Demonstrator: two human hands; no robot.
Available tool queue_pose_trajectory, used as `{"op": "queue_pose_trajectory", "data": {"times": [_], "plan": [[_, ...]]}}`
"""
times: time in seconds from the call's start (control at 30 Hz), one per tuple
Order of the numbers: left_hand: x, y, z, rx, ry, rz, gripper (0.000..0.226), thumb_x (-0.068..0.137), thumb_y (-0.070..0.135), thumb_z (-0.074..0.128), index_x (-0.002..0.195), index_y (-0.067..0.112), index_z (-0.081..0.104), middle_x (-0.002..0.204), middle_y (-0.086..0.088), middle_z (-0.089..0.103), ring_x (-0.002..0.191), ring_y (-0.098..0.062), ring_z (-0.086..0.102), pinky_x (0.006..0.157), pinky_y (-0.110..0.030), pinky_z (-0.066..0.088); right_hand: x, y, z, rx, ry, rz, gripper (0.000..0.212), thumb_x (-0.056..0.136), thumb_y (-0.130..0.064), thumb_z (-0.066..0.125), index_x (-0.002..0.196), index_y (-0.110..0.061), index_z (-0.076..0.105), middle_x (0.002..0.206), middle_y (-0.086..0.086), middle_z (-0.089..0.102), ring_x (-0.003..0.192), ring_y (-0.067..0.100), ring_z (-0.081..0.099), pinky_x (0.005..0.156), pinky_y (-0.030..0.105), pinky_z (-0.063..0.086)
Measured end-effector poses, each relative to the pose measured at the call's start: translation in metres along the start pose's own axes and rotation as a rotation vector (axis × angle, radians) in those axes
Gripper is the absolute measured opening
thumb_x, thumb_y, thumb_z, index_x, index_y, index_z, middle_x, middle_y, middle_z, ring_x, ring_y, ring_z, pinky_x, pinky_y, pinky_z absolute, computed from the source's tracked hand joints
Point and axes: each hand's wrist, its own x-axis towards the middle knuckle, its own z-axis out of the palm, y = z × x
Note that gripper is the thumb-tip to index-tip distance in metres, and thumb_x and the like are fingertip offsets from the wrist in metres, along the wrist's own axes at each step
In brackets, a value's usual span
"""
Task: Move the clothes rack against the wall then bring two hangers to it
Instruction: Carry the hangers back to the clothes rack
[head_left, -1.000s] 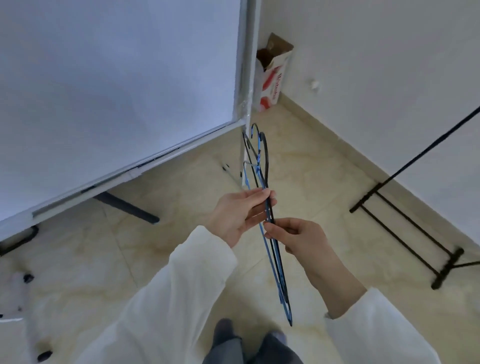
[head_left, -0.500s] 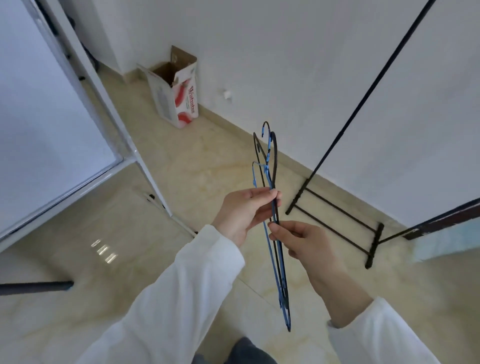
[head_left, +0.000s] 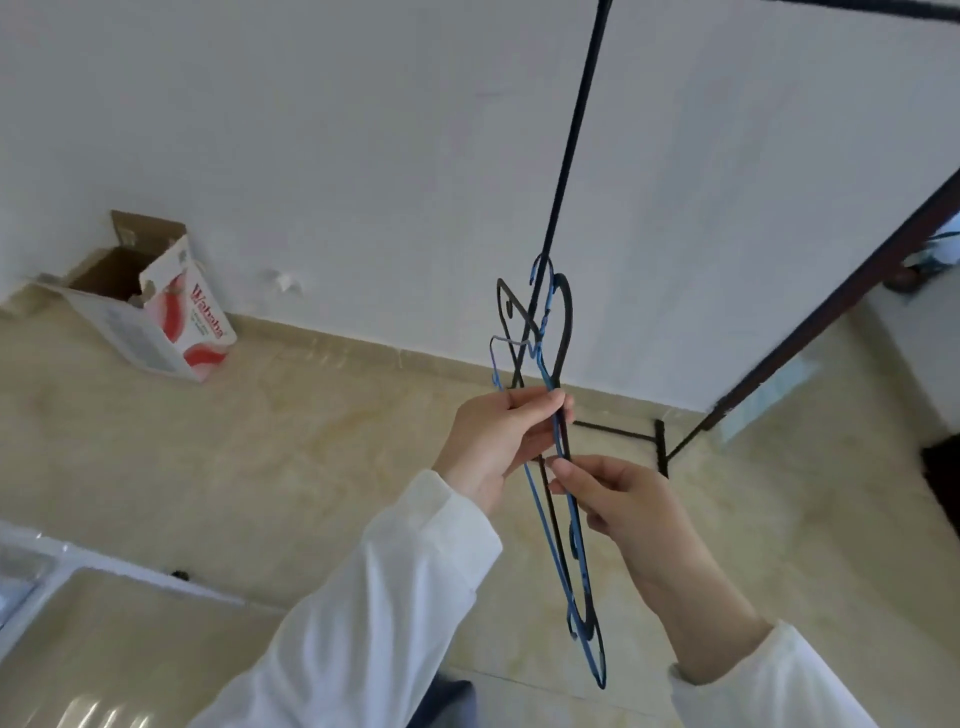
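A: Floor (head_left: 234, 467)? Beige glossy tile.
B: On it: open box (head_left: 156, 317) by the wall, tipped. Rack (head_left: 660, 447) foot bars stand at the wall's base. White frame (head_left: 104, 571) lower left.

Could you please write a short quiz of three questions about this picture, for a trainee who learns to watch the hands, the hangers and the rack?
1. True or false: the hangers already hang on the rack.
2. Which hand pinches the hangers lower down?
A. left hand
B. right hand
3. Fill in: the open box stands on the floor against the ____.

Key:
1. False; both hands hold them in front of the rack's upright pole.
2. B
3. wall
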Motion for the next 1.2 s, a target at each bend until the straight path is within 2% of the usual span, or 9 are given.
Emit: {"op": "queue_pose_trajectory", "data": {"times": [0.2,0.37,0.5,0.6,0.7,0.77,0.93,1.03,1.2], "plan": [[0.041,0.026,0.035,0.059,-0.188,-0.051,0.018,0.086,0.016,0.060,0.070,0.018,0.069,0.067,0.006,0.071,0.066,-0.003,0.068,0.061,-0.011,0.054,0.019,-0.024,-0.020,0.097,0.171,-0.008,0.009,0.078,-0.026,0.066,0.080,-0.019,0.071,0.050,-0.013,0.066,0.041,-0.001,0.039,0.057,0.021,0.035],[0.070,0.033,0.071,0.054,-0.256,-0.087,0.010,0.085,0.013,0.061,0.077,0.013,0.068,0.068,0.004,0.074,0.065,-0.006,0.070,0.059,-0.016,0.055,0.030,-0.035,-0.046,0.146,0.290,-0.027,0.014,0.077,-0.028,0.067,0.073,-0.016,0.072,0.052,-0.010,0.061,0.043,0.003,0.034,0.057,0.022,0.034],[0.090,0.036,0.102,0.046,-0.305,-0.109,0.009,0.085,0.011,0.060,0.080,0.008,0.067,0.068,0.001,0.073,0.062,-0.008,0.070,0.062,-0.019,0.058,0.043,-0.042,-0.072,0.191,0.339,-0.036,0.020,0.075,-0.031,0.067,0.065,-0.015,0.073,0.054,-0.003,0.046,0.053,0.011,0.034,0.066,0.030,0.035],[0.103,0.040,0.128,0.059,-0.334,-0.105,0.009,0.086,0.011,0.059,0.085,0.007,0.067,0.075,-0.002,0.073,0.063,-0.008,0.070,0.061,-0.019,0.058,0.053,-0.048,-0.093,0.224,0.364,-0.055,0.022,0.077,-0.030,0.066,0.061,-0.016,0.072,0.050,-0.005,0.049,0.061,0.016,0.036,0.073,0.035,0.039],[0.118,0.046,0.154,0.068,-0.333,-0.087,0.009,0.085,0.011,0.060,0.084,0.007,0.067,0.078,-0.003,0.073,0.066,-0.009,0.070,0.060,-0.019,0.057,0.064,-0.060,-0.116,0.244,0.368,-0.095,0.021,0.078,-0.030,0.065,0.061,-0.021,0.075,0.070,0.011,0.048,0.060,0.016,0.036,0.075,0.036,0.040],[0.129,0.053,0.174,0.074,-0.321,-0.072,0.008,0.085,0.010,0.061,0.083,0.007,0.067,0.079,-0.005,0.072,0.070,-0.012,0.069,0.061,-0.020,0.058,0.073,-0.072,-0.134,0.262,0.371,-0.118,0.020,0.078,-0.029,0.064,0.063,-0.024,0.076,0.075,0.014,0.052,0.066,0.022,0.037,0.075,0.036,0.040],[0.150,0.073,0.218,0.070,-0.298,-0.015,0.010,0.083,0.009,0.063,0.074,0.010,0.068,0.066,0.001,0.073,0.067,-0.012,0.070,0.057,-0.020,0.057,0.095,-0.093,-0.178,0.266,0.399,-0.140,0.014,0.080,-0.026,0.064,0.078,-0.017,0.074,0.061,-0.007,0.069,0.067,0.019,0.042,0.076,0.035,0.044],[0.159,0.084,0.238,0.084,-0.314,0.015,0.009,0.083,0.009,0.062,0.076,0.010,0.067,0.069,0.000,0.073,0.065,-0.010,0.070,0.056,-0.020,0.057,0.106,-0.104,-0.197,0.267,0.410,-0.160,0.013,0.080,-0.026,0.064,0.082,-0.017,0.073,0.062,-0.008,0.072,0.068,0.018,0.044,0.075,0.033,0.045],[0.179,0.104,0.261,0.121,-0.327,0.038,0.006,0.084,0.011,0.061,0.082,0.009,0.067,0.076,-0.002,0.074,0.070,-0.011,0.070,0.065,-0.021,0.059,0.124,-0.124,-0.226,0.270,0.428,-0.190,0.014,0.080,-0.026,0.063,0.087,-0.017,0.072,0.068,-0.006,0.074,0.065,0.016,0.043,0.076,0.035,0.044]]}}
